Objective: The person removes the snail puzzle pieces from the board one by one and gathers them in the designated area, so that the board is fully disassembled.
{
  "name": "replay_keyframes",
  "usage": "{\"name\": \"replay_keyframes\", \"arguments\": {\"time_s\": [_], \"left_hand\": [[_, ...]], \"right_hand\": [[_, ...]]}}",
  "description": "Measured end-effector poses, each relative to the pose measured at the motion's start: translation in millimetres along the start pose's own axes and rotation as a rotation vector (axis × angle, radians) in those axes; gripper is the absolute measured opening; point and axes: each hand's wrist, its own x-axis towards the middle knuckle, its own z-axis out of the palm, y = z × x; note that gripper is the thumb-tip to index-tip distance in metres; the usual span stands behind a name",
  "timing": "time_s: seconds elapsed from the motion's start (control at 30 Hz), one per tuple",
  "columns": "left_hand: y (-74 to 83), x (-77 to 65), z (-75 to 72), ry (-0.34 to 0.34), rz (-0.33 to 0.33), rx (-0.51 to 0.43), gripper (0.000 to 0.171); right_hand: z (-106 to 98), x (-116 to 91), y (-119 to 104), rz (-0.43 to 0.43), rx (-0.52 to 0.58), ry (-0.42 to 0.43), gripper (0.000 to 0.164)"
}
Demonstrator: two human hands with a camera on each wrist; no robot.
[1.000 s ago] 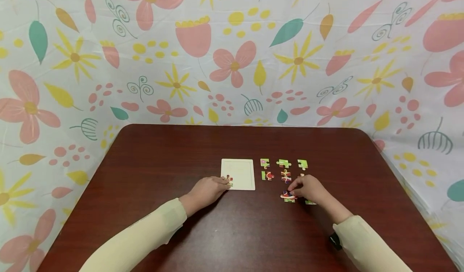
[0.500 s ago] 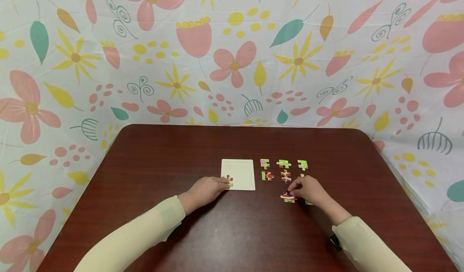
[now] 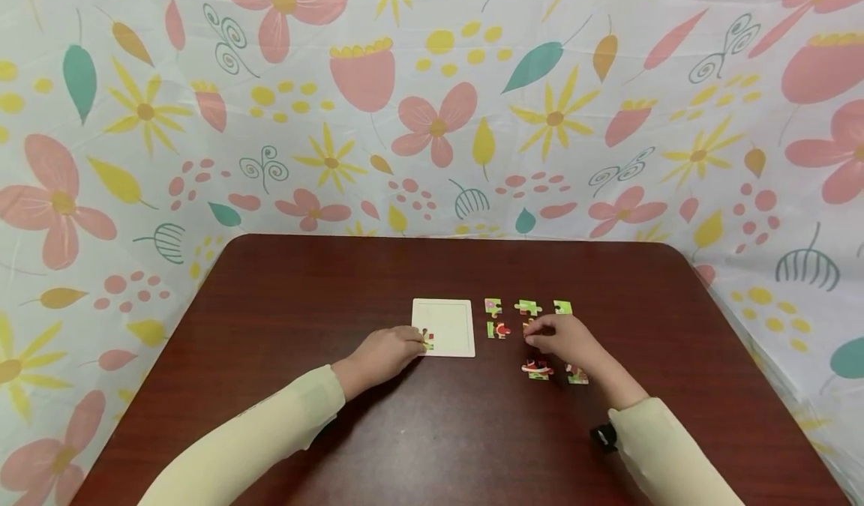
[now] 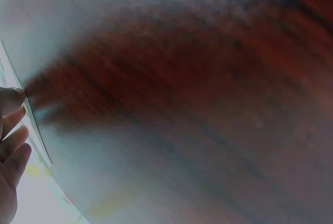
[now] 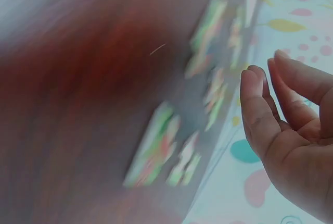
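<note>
A pale puzzle board (image 3: 451, 324) lies on the table with one picture piece (image 3: 429, 340) in its lower left corner. At that corner my left hand (image 3: 382, 354) holds the board's edge between thumb and fingers; in the left wrist view the thumb (image 4: 11, 100) meets the rim. My right hand (image 3: 575, 347) hovers over the loose pieces, thumb and fingers bent but apart and empty in the right wrist view. It partly hides a middle piece (image 3: 526, 329). Nearer me lie a red-and-white piece (image 3: 537, 369) and a green-edged piece (image 3: 577, 375).
Right of the board lie a piece with a red shape (image 3: 499, 330), a green-and-pink piece (image 3: 493, 306) and green pieces along the back (image 3: 528, 307). The dark wooden table (image 3: 324, 288) meets a flowered curtain (image 3: 432, 146) behind it.
My right hand has moved up and away from the red-and-white piece to the middle row, uncovering the green-edged piece. The left hand stays at the board. The head view has tilted slightly.
</note>
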Motion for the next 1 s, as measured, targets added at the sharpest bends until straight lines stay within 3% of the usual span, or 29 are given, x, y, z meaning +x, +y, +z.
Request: {"name": "replay_keyframes", "arguments": {"time_s": [0.3,0.57,1.0], "left_hand": [[-6.9,-9.5,0.6,-0.002,-0.01,0.026,0.01],[-10.8,-11.1,-1.1,-0.011,-0.002,0.047,0.011],[-11.0,-8.9,-11.6,-0.186,-0.018,0.022,0.024]], "right_hand": [[26.6,22.4,-40.4,-0.003,0.246,-0.003,0.031],[55.0,44.3,-53.8,0.053,0.369,-0.008,0.031],[94.6,63.7,-74.3,0.05,0.404,-0.024,0.025]]}}
